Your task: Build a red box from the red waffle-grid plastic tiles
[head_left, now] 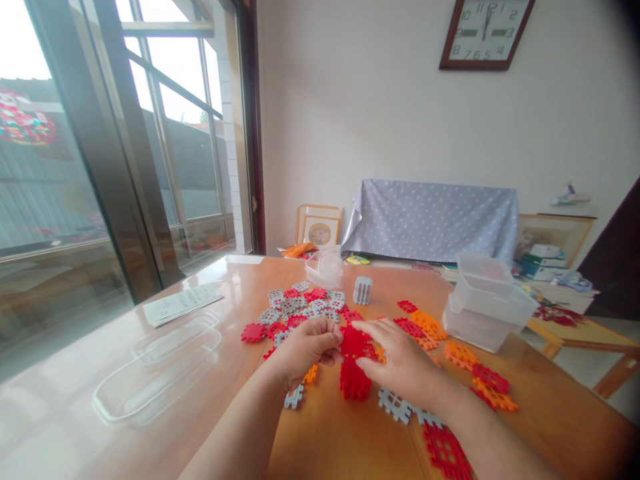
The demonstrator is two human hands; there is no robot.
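Observation:
In the head view, my left hand (320, 343) is closed in a pinch at the left edge of a red interlocking plastic tile (356, 342). My right hand (403, 357) spans the same tile from the right, index finger at its far edge and thumb at its near edge. Just below stands a red block of joined tiles (355, 381); whether the held tile is joined to it, I cannot tell. Loose grey and red tiles (300, 307) lie in a pile beyond my left hand. Grey tiles (395, 405) and a red tile (447, 451) lie under my right forearm.
An assembled grey block (363, 291) stands farther back. Orange tiles (429, 325) and red ones lie on the right. Clear plastic boxes (487, 303) are stacked at the right edge, another clear container (324, 268) at the back. Clear lids (160, 373) and paper sheets (183, 304) lie left.

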